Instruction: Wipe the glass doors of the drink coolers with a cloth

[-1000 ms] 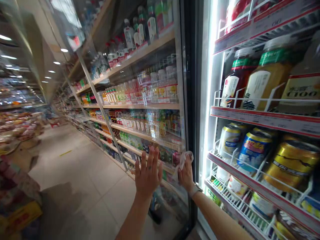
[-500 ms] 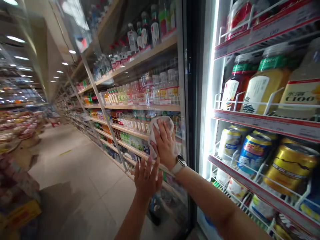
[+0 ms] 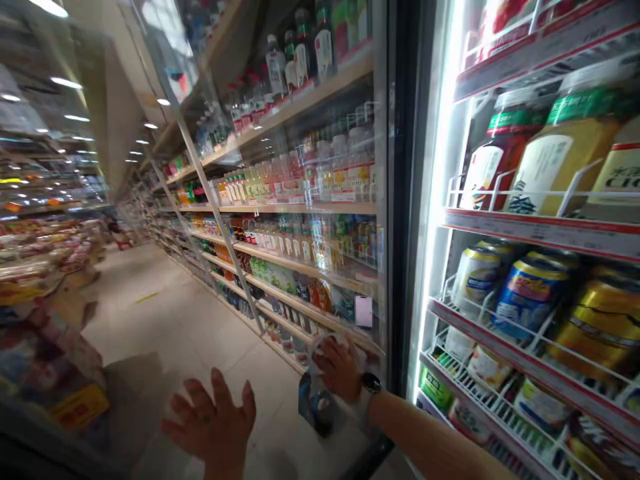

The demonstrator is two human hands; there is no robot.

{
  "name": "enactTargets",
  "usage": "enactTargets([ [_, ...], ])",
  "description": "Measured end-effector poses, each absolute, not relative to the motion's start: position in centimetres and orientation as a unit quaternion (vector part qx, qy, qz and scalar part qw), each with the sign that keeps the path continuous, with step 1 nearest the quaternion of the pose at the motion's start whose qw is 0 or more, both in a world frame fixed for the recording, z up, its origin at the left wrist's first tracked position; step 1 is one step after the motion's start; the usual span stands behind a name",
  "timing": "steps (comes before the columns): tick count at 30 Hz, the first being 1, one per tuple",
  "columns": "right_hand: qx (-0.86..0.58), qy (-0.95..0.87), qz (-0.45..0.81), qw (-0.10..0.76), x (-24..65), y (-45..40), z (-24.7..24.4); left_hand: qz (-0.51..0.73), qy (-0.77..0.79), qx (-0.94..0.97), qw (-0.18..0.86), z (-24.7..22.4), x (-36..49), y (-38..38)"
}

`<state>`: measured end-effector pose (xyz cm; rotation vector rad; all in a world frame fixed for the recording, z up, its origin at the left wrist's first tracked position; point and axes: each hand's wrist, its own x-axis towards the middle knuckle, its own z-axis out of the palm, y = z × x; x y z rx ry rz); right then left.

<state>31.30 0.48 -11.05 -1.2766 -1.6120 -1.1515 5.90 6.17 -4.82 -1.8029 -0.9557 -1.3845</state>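
Observation:
My right hand, with a watch at its wrist, presses a pale cloth against the lower part of a glass door. Its fingers lie over the cloth, slightly blurred, and part of the cloth is hidden beneath them. Lower left of it, my left hand is raised with its fingers spread, away from the glass and holding nothing. Bottled drinks on wooden shelves show in the glass.
To the right stands a lit cooler with bottles, cans and wire racks behind price rails. The dark door frame runs beside it. At left are packed goods along a tiled aisle.
My right hand has moved down the glass with the cloth. My left hand has gone left and down, away from the right one, with its fingers wider apart. The view has shifted slightly.

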Motion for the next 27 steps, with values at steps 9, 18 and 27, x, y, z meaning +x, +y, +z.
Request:
enactTargets([
  [9,-0.48,-0.657,-0.458,0.359,27.7,3.0,1.0,-0.539,-0.355,-0.698,0.31,-5.0,6.6,8.4],
  [18,-0.49,-0.645,-0.455,0.371,21.5,5.1,2.0,-0.554,-0.339,-0.692,0.314,-5.4,6.4,10.3],
  [27,-0.464,-0.725,-0.399,0.317,21.1,3.0,-8.7,-0.53,-0.313,-0.733,0.289,-4.3,4.8,9.4],
])
